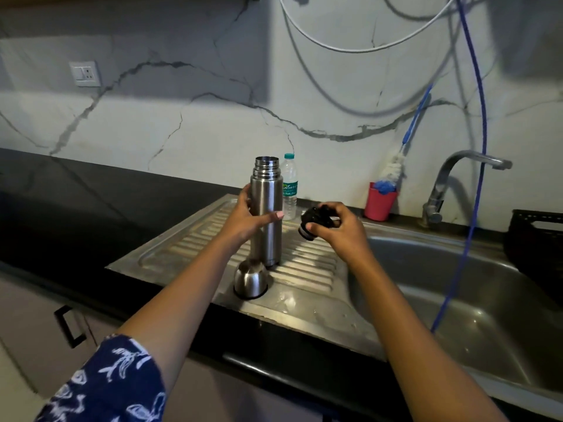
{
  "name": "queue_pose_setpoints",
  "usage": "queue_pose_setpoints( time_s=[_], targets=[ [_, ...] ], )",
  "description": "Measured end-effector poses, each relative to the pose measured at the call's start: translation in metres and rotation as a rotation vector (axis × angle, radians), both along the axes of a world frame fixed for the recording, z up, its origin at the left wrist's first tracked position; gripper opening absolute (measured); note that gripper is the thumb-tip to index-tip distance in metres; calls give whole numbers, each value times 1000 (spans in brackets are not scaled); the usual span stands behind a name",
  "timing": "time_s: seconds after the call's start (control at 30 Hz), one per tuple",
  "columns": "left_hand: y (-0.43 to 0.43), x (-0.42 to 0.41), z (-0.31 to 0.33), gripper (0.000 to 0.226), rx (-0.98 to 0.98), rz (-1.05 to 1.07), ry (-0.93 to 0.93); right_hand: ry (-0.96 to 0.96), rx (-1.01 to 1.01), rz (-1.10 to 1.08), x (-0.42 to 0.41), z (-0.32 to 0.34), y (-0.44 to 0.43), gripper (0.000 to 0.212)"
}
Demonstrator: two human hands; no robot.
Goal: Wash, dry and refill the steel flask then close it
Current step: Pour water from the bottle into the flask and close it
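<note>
Water bottle [290, 202], green label [289, 189], print unreadable

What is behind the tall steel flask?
A clear plastic water bottle with green cap and label, offset to its right. The tall steel flask hides the bottle's left edge; whether they touch cannot be told.

A black counter [91, 202] runs under a white wall [182, 117] veined in grey. At the counter's back edge stands a red cup [379, 205] with a blue-handled bottle brush [393, 169] leaning out of it against the wall. A black slotted crate [536, 236] sits at the far right edge. On the wall are a white switch plate [85, 74] at upper left, a looping white hose [335, 47] and a hanging blue hose [479, 95]. Below the front edge is a black cabinet handle [68, 325].
</note>
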State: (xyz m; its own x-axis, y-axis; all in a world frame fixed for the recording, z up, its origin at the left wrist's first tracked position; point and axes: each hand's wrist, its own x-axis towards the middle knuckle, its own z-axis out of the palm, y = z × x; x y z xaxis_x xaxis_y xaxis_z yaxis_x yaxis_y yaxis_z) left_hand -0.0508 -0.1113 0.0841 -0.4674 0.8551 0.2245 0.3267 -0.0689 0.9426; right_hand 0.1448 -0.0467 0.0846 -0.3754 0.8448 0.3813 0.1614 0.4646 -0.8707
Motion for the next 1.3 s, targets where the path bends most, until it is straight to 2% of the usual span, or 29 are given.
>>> queue_pose_setpoints(
  time_s=[0.13, 0.27, 0.53, 0.63, 0.73, 0.8, 0.9, 1.03, 1.2, 1.3],
  targets=[
    [17, 8, -5, 91, -13, 127, -20, 54, -30, -27, 12, -1, 9, 45],
    [18, 14, -6, 80, -31, 223, 78, 113, -43, -49, 19, 4, 15, 47],
    [-9, 63, 4, 80, 70, 61, 87, 291, -127, -74, 46, 20, 23, 46],
    [-23, 77, 3, 73, 70, 12, 87, 351, -176, -10, 59, 36, 23, 51],
    [-31, 83, -4, 75, 33, -10, 88, 389, -190, 116, 70, 63, 15, 36],
    [-35, 86, -7, 81, 13, -23, 96, 394, -167, 232, 72, 83, 9, 36],
    [-38, 88, -8, 83, 1, -37, 115, 326, -112, 355, 66, 107, 0, 36],
    [-40, 86, -9, 83, 1, -41, 118, 103, -7, 474, 54, 134, -5, 29],
    [-44, 81, -13, 84, -4, -44, 92, -186, 88, 535, 37, 147, -1, 38],
    [-45, 79, -13, 96, -11, -59, 92, -283, 127, 574, 30, 155, 2, 42]
  ],
)
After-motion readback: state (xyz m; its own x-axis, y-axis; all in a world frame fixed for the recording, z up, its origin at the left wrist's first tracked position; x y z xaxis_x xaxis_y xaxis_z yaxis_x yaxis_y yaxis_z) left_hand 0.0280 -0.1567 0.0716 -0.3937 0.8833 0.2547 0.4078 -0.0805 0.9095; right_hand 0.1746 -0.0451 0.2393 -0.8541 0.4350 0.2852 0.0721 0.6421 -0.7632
